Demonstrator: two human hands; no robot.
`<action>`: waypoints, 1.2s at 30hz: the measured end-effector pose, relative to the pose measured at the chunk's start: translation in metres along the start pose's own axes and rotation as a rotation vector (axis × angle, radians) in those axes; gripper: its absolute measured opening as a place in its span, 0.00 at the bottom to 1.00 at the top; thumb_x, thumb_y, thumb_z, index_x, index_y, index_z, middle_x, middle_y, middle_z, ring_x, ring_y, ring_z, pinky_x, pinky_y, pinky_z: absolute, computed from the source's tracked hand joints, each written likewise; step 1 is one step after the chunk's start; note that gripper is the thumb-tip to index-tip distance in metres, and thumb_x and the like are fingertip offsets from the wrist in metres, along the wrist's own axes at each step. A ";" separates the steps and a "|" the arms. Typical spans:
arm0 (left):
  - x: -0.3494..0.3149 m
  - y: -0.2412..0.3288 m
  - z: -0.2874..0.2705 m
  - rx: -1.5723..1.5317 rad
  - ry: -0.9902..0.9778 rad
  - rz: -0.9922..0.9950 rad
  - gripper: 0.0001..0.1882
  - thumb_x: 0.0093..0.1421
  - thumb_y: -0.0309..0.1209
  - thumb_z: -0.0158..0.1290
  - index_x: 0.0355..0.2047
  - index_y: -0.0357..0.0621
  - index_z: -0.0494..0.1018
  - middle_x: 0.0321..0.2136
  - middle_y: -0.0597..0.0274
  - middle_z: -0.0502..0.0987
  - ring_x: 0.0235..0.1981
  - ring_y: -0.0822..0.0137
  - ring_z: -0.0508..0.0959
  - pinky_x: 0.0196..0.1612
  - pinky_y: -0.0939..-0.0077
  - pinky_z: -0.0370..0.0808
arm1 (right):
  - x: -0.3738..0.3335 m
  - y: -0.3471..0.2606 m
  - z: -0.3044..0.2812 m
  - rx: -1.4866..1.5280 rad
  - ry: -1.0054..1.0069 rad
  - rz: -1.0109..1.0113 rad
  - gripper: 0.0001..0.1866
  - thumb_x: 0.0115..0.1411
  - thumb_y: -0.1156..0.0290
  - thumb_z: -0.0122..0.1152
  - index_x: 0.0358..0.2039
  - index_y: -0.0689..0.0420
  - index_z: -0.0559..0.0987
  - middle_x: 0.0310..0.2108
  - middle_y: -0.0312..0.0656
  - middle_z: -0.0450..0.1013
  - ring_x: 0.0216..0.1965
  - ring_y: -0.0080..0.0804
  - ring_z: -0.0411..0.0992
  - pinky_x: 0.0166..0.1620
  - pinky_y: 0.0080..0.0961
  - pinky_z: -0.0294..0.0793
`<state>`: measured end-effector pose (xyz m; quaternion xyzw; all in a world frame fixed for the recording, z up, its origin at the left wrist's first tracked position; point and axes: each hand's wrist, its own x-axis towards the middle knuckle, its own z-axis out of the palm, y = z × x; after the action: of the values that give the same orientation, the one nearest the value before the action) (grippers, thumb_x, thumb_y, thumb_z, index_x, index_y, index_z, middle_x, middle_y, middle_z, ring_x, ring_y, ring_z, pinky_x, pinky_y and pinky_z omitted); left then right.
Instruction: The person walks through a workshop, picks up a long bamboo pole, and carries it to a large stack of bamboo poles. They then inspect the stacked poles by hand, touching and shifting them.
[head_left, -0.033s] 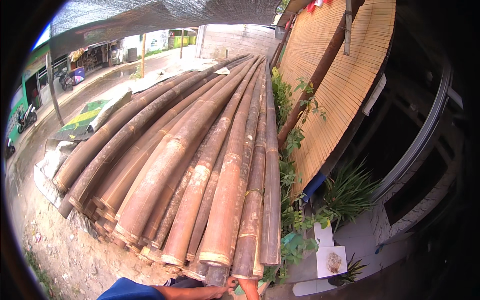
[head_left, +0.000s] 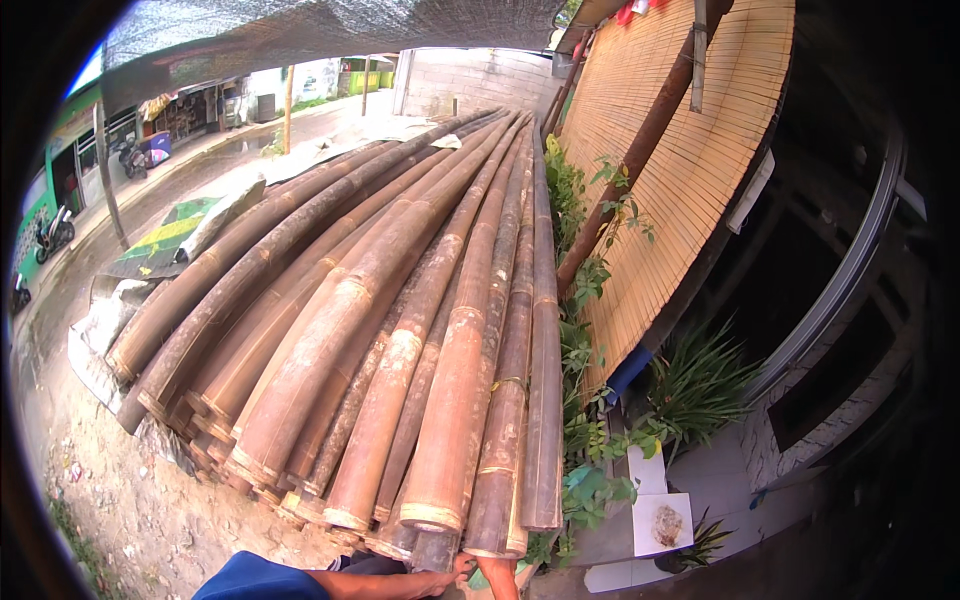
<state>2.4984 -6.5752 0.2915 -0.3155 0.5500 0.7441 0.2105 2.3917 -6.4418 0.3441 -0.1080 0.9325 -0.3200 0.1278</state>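
Note:
A large stack of brown bamboo poles point(head_left: 400, 340) fans out toward me, their cut ends facing the lower edge. My left hand point(head_left: 462, 568) is at the lower edge, at the end of a pole point(head_left: 494, 500) right of centre. Its fingers look curled, but what they hold is hidden. Just right of it, my right hand point(head_left: 497, 573) reaches up beneath the same pole's end, which hides its fingers. A shorter, darker pole end point(head_left: 436, 548) sits low beside my left hand.
Green plants point(head_left: 590, 400) line the stack's right side, below a slatted bamboo blind point(head_left: 690, 170) and a slanting brown post point(head_left: 640, 150). Left lie sandy ground point(head_left: 130, 490) and a road with parked motorcycles point(head_left: 52, 235). Dark netting point(head_left: 330, 40) hangs overhead; a block wall point(head_left: 480, 80) stands behind.

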 end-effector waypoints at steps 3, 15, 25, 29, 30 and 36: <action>-0.006 0.002 0.000 0.019 -0.073 -0.013 0.32 0.66 0.54 0.53 0.62 0.47 0.70 0.54 0.60 0.77 0.53 0.63 0.75 0.54 0.65 0.72 | 0.003 0.003 0.005 -0.052 0.013 0.025 0.38 0.60 0.42 0.53 0.62 0.57 0.71 0.61 0.56 0.68 0.62 0.56 0.66 0.62 0.46 0.66; -0.080 0.062 -0.068 0.446 -0.448 -0.052 0.34 0.70 0.59 0.43 0.65 0.49 0.67 0.59 0.55 0.75 0.58 0.60 0.73 0.64 0.64 0.67 | 0.020 0.040 0.029 -0.182 0.050 -0.016 0.37 0.66 0.44 0.44 0.67 0.56 0.66 0.67 0.52 0.62 0.69 0.46 0.57 0.70 0.35 0.54; -0.127 0.072 -0.173 0.810 -0.369 0.283 0.37 0.70 0.60 0.40 0.68 0.47 0.63 0.65 0.45 0.66 0.65 0.46 0.66 0.67 0.62 0.62 | 0.009 0.091 0.043 -0.344 0.069 0.261 0.36 0.68 0.45 0.43 0.67 0.58 0.64 0.66 0.53 0.61 0.67 0.49 0.57 0.69 0.43 0.56; -0.143 0.084 -0.211 0.813 -0.403 0.253 0.38 0.69 0.62 0.39 0.69 0.50 0.61 0.64 0.44 0.67 0.64 0.46 0.67 0.66 0.60 0.63 | -0.012 0.071 0.033 -0.358 0.298 0.323 0.35 0.69 0.46 0.45 0.66 0.59 0.65 0.64 0.53 0.65 0.64 0.51 0.61 0.67 0.46 0.59; -0.146 0.085 -0.221 0.812 -0.410 0.243 0.38 0.69 0.62 0.39 0.69 0.51 0.61 0.64 0.43 0.67 0.64 0.46 0.68 0.66 0.60 0.64 | -0.018 0.066 0.033 -0.341 0.380 0.318 0.35 0.69 0.46 0.46 0.66 0.60 0.66 0.63 0.54 0.65 0.64 0.52 0.62 0.66 0.47 0.60; -0.168 0.086 -0.268 0.858 -0.353 0.224 0.37 0.69 0.63 0.39 0.68 0.53 0.62 0.63 0.41 0.68 0.63 0.43 0.68 0.66 0.58 0.63 | -0.049 0.040 0.057 0.040 0.651 0.179 0.34 0.69 0.46 0.49 0.64 0.62 0.68 0.59 0.55 0.70 0.60 0.54 0.67 0.63 0.51 0.64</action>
<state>2.6250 -6.8507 0.4155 -0.0077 0.7940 0.5101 0.3305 2.4502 -6.4298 0.2842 0.0844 0.9237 -0.3436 -0.1469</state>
